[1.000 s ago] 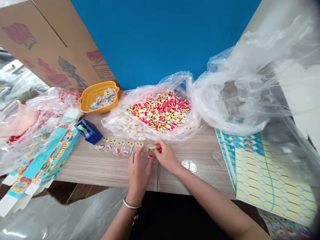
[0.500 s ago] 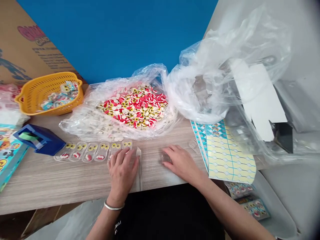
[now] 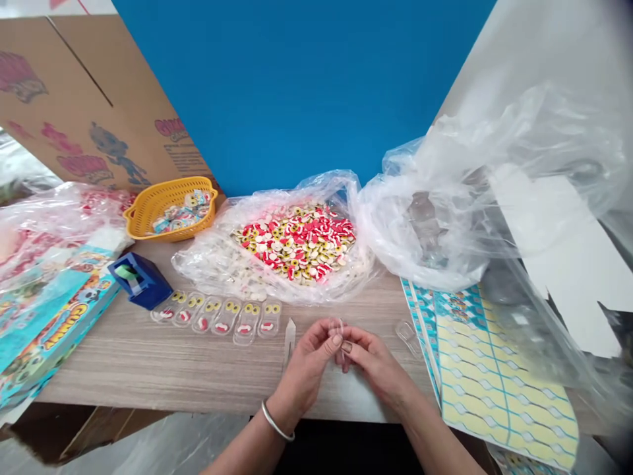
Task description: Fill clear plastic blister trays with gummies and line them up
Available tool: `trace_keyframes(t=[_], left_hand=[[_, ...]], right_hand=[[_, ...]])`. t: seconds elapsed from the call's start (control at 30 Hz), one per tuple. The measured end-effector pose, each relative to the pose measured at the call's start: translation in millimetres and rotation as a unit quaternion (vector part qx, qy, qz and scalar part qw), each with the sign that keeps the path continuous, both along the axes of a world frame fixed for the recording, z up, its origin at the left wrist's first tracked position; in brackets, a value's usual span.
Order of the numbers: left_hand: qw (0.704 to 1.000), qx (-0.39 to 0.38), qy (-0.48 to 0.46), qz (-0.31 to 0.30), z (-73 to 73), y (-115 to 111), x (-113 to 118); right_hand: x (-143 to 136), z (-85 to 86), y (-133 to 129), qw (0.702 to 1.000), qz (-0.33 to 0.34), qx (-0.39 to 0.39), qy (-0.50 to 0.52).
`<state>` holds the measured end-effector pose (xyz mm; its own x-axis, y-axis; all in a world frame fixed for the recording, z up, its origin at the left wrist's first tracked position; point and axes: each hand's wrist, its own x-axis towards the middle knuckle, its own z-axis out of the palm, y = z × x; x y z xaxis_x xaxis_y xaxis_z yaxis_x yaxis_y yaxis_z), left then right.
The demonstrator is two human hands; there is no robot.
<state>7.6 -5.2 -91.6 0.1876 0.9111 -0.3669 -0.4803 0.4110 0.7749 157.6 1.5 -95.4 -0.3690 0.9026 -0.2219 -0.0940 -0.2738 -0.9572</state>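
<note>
**Both hands lifted off the table, pinching one clear tray**

Head view: your left hand (image 3: pixel 309 353) and right hand (image 3: pixel 370 359) meet at lower centre of the frame, just above the table (image 3: pixel 148 363). Together they pinch a small clear tray (image 3: pixel 339 328) between the fingertips, thumbs closed on it from both sides. It looks empty, though it is too clear and small to be sure.

Half a second ago both hands lay flat on the table, the left over the end of the row, the right covering a clear piece further right. Now both are raised and drawn together, so the tray has come up off the table into a two-handed grip. That reads, as a judgement, as a fresh tray taken up for work, with the row left alone.

The row of filled trays (image 3: pixel 217 316) lies left of your hands, each showing yellow and red sweets. One narrow clear piece (image 3: pixel 289 333) stands apart at the row's right end, near your left hand. Another clear tray (image 3: pixel 408 331) lies right of your right hand, beside the sticker sheets (image 3: pixel 494 356) at lower right.

Behind the row, at centre, the open bag of sweets (image 3: pixel 297 241) sits well within reach. Left of it are the yellow basket (image 3: pixel 171 208) and the blue tape dispenser (image 3: pixel 138 280); printed boxes (image 3: pixel 54 316) fill the left edge.
</note>
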Motion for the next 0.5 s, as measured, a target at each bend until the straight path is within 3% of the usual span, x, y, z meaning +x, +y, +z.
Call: trace_keyframes(t=[0.07, 0.17, 0.3, 0.4, 0.5], left_hand=[[0.998, -0.014, -0.040, 0.041, 4.3, 7.7, -7.7], [0.991, -0.043, -0.030, 0.126, 7.3, 21.2, -26.3], [0.980, -0.071, 0.018, 0.186, 8.0, 36.4, -50.3], [0.977, -0.076, 0.023, 0.197, 6.7, 41.9, -58.6], [0.977, -0.081, 0.020, 0.199, 4.3, 43.5, -60.2]], right_hand=[[-8.3, 8.5, 14.0, 0.998, 0.037, 0.012, -0.048], [-18.0, 21.5, 47.0, 0.969, 0.042, 0.120, -0.213], [-33.3, 30.1, 106.1, 0.875, 0.009, 0.306, -0.375], [-47.8, 24.1, 145.1, 0.809, 0.069, 0.351, -0.467], [-58.9, 13.2, 168.4, 0.762, 0.149, 0.362, -0.516]])
